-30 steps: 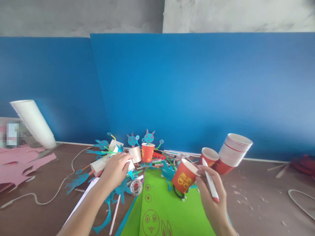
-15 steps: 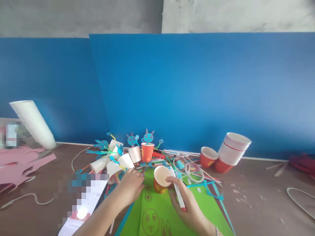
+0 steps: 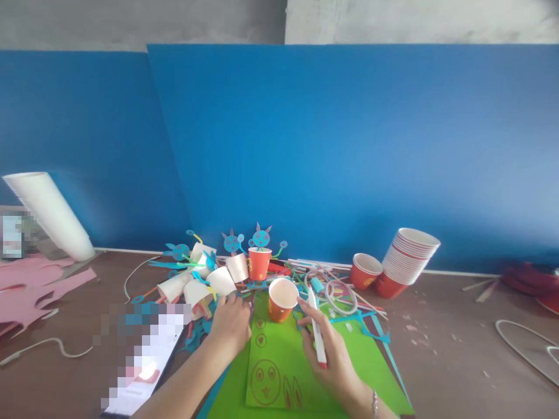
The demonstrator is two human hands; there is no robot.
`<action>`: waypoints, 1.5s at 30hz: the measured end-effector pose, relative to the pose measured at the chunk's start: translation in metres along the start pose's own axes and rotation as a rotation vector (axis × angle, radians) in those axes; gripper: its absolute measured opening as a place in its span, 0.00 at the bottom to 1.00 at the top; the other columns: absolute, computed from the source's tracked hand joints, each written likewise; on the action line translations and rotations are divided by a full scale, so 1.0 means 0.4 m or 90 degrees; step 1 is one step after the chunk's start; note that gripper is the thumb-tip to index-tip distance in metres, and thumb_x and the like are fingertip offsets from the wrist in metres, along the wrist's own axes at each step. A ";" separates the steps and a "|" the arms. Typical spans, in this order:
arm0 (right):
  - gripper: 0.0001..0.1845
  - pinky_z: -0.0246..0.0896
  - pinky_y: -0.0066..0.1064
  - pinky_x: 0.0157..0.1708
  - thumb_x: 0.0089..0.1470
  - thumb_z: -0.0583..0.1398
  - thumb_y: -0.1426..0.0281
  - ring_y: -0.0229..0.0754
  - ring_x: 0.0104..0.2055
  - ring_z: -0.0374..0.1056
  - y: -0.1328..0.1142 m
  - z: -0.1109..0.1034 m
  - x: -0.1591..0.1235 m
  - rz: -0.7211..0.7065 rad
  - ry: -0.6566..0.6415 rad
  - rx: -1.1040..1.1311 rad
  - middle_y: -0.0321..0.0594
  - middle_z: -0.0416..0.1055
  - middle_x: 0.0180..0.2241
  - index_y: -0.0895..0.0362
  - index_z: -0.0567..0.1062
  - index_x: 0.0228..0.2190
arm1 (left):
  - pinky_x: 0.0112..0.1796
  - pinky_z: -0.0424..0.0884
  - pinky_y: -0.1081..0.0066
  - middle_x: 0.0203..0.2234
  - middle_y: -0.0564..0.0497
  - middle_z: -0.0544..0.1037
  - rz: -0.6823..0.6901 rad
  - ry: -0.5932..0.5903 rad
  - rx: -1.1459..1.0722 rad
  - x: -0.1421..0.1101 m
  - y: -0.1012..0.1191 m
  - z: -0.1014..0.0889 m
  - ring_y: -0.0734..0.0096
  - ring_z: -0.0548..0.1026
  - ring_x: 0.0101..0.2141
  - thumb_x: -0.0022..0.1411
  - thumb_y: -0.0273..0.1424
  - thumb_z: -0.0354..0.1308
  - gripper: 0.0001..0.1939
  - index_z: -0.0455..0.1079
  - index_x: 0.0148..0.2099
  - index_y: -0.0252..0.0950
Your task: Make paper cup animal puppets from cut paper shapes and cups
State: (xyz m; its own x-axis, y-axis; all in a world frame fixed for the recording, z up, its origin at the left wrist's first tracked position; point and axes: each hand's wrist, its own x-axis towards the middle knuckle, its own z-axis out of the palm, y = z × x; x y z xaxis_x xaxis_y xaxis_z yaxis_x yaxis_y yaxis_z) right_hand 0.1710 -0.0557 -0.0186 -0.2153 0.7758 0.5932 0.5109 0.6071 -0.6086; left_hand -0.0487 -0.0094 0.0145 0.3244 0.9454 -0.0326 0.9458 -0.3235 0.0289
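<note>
My right hand (image 3: 331, 348) is closed around a white marker (image 3: 317, 331) with a red end pointing down. A red paper cup (image 3: 282, 307) stands upright on the green paper (image 3: 362, 372), just left of my right fingertips. My left hand (image 3: 231, 323) lies at the paper's upper left edge with curled fingers, and whatever is under them is hidden. Below the cup, a drawn rabbit face (image 3: 265, 381) shows on the green sheet, with two long ears (image 3: 292, 391) beside it and small circled hearts (image 3: 261, 340) above.
Behind stand a red cup with a blue rabbit figure (image 3: 261, 263) and several tipped white cups (image 3: 222, 281). Straws and tape rings (image 3: 341, 297) lie beyond the paper. A leaning cup stack (image 3: 408, 259) is right, a phone (image 3: 151, 366) left, near pink paper scraps (image 3: 39, 285).
My right fingers have come off the red cup, which now stands slightly farther back. More of the drawings shows. The view has shifted a little.
</note>
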 end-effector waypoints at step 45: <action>0.11 0.48 0.26 0.20 0.47 0.62 0.63 0.33 0.19 0.56 -0.024 0.058 -0.010 0.461 -0.153 0.379 0.30 0.66 0.16 0.56 0.68 0.22 | 0.30 0.64 0.73 0.33 0.51 0.79 0.190 -0.206 -0.310 -0.029 -0.021 -0.038 0.64 0.76 0.35 0.56 0.26 0.54 0.07 0.71 0.37 0.39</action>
State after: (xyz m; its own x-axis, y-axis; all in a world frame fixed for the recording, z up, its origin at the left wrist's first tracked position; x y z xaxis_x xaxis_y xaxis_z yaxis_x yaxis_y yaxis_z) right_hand 0.1478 -0.0605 -0.0274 -0.2132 0.9703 -0.1142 0.0952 -0.0957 -0.9908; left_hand -0.0608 -0.0172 0.0297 0.6326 0.7332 -0.2495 0.7229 -0.4436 0.5297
